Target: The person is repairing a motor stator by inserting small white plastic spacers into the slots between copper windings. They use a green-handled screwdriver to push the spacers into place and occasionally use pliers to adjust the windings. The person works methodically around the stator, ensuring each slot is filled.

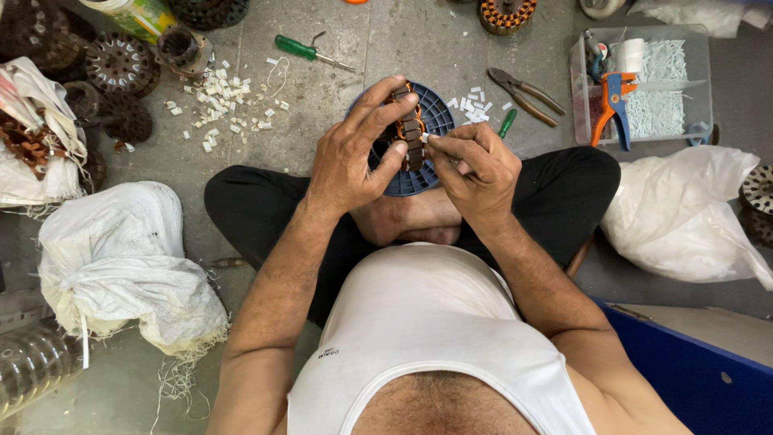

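Observation:
I sit cross-legged on a grey floor. My left hand [354,153] grips a round motor stator [411,129] with copper windings, holding it upright on its edge. My right hand [475,165] pinches a small white insulating strip [425,138] against the stator's slotted rim. Behind the stator a blue round plastic grid plate [439,113] rests on my feet.
White strip scraps [221,101] litter the floor beside a green screwdriver [310,52]. Pliers [527,93] lie to the right, near a clear tray [648,84] holding white strips and an orange-blue tool. White sacks [121,262] and a plastic bag [680,213] flank my legs. More stators [121,60] lie far left.

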